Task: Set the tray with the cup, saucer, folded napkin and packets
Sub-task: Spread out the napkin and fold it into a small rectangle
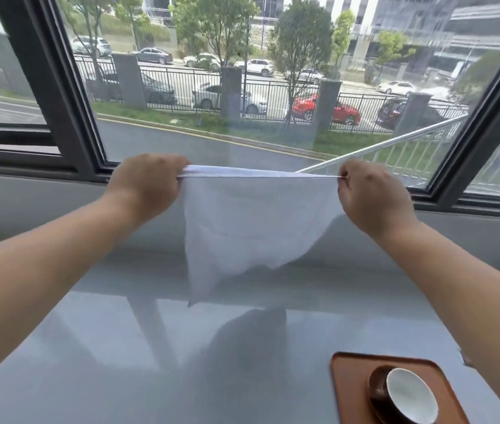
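Note:
A white cloth napkin hangs in the air above the table, stretched taut along its top edge. My left hand pinches its left top corner and my right hand pinches the right one. The cloth's lower tip dangles just over the tabletop. At the bottom right lies a brown tray. On it stands a white cup on a dark saucer. No packets are in view.
The glossy grey table runs up to a grey sill under a large dark-framed window. A small pale object peeks out by my right forearm at the table's right edge.

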{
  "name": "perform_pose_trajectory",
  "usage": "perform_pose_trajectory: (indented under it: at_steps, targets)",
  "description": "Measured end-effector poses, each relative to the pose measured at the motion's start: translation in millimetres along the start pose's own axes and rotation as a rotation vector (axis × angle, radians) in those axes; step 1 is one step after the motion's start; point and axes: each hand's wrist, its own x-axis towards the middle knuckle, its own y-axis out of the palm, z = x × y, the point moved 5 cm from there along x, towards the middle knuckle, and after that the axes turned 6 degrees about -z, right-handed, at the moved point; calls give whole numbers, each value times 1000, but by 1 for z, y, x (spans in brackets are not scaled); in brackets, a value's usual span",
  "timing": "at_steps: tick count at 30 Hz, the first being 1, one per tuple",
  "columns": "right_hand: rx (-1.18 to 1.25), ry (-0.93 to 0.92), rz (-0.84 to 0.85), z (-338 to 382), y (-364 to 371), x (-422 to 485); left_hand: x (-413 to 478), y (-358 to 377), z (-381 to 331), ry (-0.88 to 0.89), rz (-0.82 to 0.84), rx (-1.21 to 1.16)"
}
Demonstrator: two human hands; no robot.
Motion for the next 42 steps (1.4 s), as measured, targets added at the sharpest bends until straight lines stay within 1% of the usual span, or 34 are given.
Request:
perform_pose_trajectory:
  at_steps: [2, 4, 6, 7, 10, 13, 15, 17, 20, 23, 26, 28, 29, 32, 33, 36, 38, 41, 42]
  targets:
    - [-10, -5, -43, 8, -15, -10, -11, -12, -1, 63, -68, -45]
    - [-22, -10, -47, 13, -22, -31, -30, -14, -5, 162, -90, -55]
    - [-33, -9, -31, 16, -20, -60, -54, -7, -6, 224, -67, -30]
    - [-37, -12, -10, 18, -16, -77, -66, 0, -5, 231, -29, -22]
    - [-52, -22, 102, 21, 2, -132, -108, 30, -6, 257, 150, -13]
    - [-76, -53, 263, 22, 26, -194, -163, 66, -11, 386, 250, -6]
    - [-78, -62, 384, 22, 40, -238, -208, 95, -12, 430, 368, -24]
    - [-39, -78, 484, 22, 51, -282, -257, 128, -12, 414, 537, -54]
    - [47, -122, 631, 27, 64, -343, -329, 162, -17, 382, 739, -104]
    - [133, -197, 758, 31, 73, -392, -391, 184, -28, 345, 971, -101]
    - [159, -246, 905, 33, 79, -428, -440, 197, -40, 297, 1210, -75]
    - [135, -290, 1005, 32, 84, -445, -456, 201, -46, 260, 1307, -68]
    - [118, -299, 1037, 30, 86, -450, -459, 203, -49, 251, 1331, -80]
    - [50, -231, 1102, 21, 94, -451, -449, 205, -51, 184, 1339, -133]
    - [38, -224, 1085, 19, 97, -444, -439, 204, -50, 147, 1322, -138]
    - [25, -64, 1070, 5, 109, -408, -391, 197, -41, 49, 1218, -93]
    - [49, 40, 954, -3, 113, -360, -340, 186, -30, 3, 1112, -35]
    - [84, 179, 708, -14, 105, -262, -246, 155, -13, -37, 870, 17]
    - [101, 200, 614, -16, 97, -228, -213, 140, -7, -53, 785, 24]
